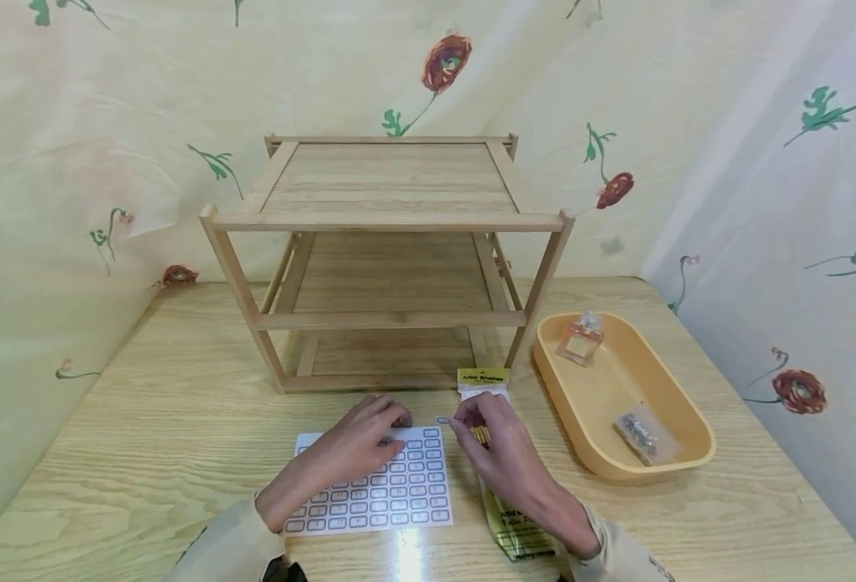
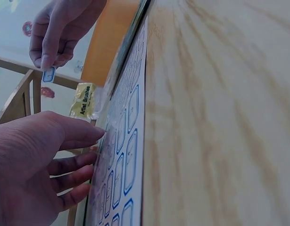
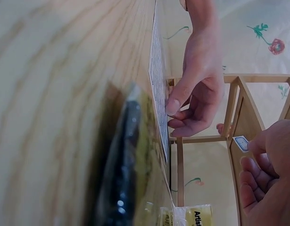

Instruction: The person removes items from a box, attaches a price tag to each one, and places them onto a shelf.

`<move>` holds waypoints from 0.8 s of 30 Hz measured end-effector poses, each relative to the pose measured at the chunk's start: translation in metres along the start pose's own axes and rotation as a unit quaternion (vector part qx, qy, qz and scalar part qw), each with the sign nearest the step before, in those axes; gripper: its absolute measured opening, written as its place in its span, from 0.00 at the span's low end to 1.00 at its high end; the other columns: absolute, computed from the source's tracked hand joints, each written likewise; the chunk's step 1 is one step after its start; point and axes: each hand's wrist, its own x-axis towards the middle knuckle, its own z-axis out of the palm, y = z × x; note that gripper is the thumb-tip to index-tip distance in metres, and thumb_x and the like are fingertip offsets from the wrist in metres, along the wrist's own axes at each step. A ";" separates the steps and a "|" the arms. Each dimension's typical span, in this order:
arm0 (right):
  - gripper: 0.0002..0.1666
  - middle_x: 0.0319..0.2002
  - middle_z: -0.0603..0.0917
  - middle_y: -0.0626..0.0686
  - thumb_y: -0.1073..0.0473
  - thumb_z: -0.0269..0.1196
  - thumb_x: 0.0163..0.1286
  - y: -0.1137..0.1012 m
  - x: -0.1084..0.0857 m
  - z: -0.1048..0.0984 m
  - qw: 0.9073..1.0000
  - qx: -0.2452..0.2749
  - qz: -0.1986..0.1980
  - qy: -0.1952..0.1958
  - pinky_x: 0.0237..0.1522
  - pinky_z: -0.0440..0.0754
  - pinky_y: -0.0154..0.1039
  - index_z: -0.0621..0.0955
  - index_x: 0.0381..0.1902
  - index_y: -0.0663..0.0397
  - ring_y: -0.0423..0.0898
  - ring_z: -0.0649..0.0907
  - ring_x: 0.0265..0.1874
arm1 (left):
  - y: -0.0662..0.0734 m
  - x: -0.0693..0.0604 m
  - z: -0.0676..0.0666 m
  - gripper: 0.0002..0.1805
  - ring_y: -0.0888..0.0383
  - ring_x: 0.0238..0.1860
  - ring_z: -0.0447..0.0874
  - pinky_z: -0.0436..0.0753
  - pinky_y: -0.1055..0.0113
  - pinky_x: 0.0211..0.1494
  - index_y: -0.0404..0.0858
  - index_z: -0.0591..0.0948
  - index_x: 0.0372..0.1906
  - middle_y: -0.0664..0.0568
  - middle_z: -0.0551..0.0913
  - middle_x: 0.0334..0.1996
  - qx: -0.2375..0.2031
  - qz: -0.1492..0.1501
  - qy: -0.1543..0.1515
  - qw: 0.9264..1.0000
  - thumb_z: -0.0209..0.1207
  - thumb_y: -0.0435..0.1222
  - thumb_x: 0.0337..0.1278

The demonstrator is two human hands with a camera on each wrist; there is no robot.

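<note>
On and behind a wood-grained table, from largest to smallest: floral cloth [image 1: 144, 105], pale, printed with red blooms and green stems, hanging at the back and both sides. Table [image 1: 158, 420], light wood grain, bearing all the items that follow. Rack [image 1: 398, 176], pale wood, three tiers, standing upright toward the back. Basin [image 1: 620, 376], orange-yellow, oblong with rounded corners, to the right of the rack's front leg. Label sheet [image 1: 378, 493], white, rows of blue-framed labels, lying flat in front of the rack; print inside the frames too small to read. Brush packet [image 1: 518, 529], yellow and clear, header lettered "Artist Brushes", lying lengthwise just right of the sheet, partly hidden under the right forearm. Right hand [image 1: 496, 444], above the packet, thumb and forefinger pinching a single label, other fingers bent inward. Left hand [image 1: 362, 440], over the sheet's upper part, fingers loosely bent and slightly apart, tips resting at its surface. Clear bag [image 1: 646, 435] of small metallic pieces, in the basin's near end. Glass bottle [image 1: 580, 339], pinkish, clear-stoppered, tilted in the basin's far end. Single label [image 1: 443, 419], white with a blue frame, held off the sheet, near its upper right corner.
</note>
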 end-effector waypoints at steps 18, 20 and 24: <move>0.10 0.35 0.78 0.45 0.73 0.68 0.68 0.003 -0.002 -0.001 0.998 0.034 0.043 -0.025 0.32 0.80 0.37 0.78 0.40 0.56 0.41 0.78 0.34 | 0.018 0.006 -0.012 0.09 0.65 0.28 0.72 0.73 0.70 0.32 0.40 0.84 0.50 0.62 0.76 0.26 -0.179 0.017 0.021 0.984 0.57 0.39 0.78; 0.13 0.35 0.78 0.44 0.75 0.68 0.66 0.002 -0.002 -0.001 0.998 0.037 0.047 -0.024 0.32 0.80 0.37 0.78 0.40 0.55 0.40 0.78 0.34 | 0.020 0.007 -0.012 0.10 0.65 0.27 0.70 0.72 0.70 0.32 0.40 0.84 0.50 0.62 0.75 0.25 -0.194 0.022 0.021 0.981 0.56 0.39 0.79; 0.14 0.35 0.78 0.44 0.76 0.68 0.65 0.000 -0.002 0.000 0.997 0.049 0.056 -0.027 0.32 0.81 0.35 0.79 0.40 0.55 0.39 0.78 0.34 | 0.023 0.009 -0.012 0.11 0.65 0.27 0.71 0.72 0.70 0.32 0.39 0.85 0.51 0.62 0.76 0.26 -0.211 0.026 0.019 0.977 0.56 0.40 0.79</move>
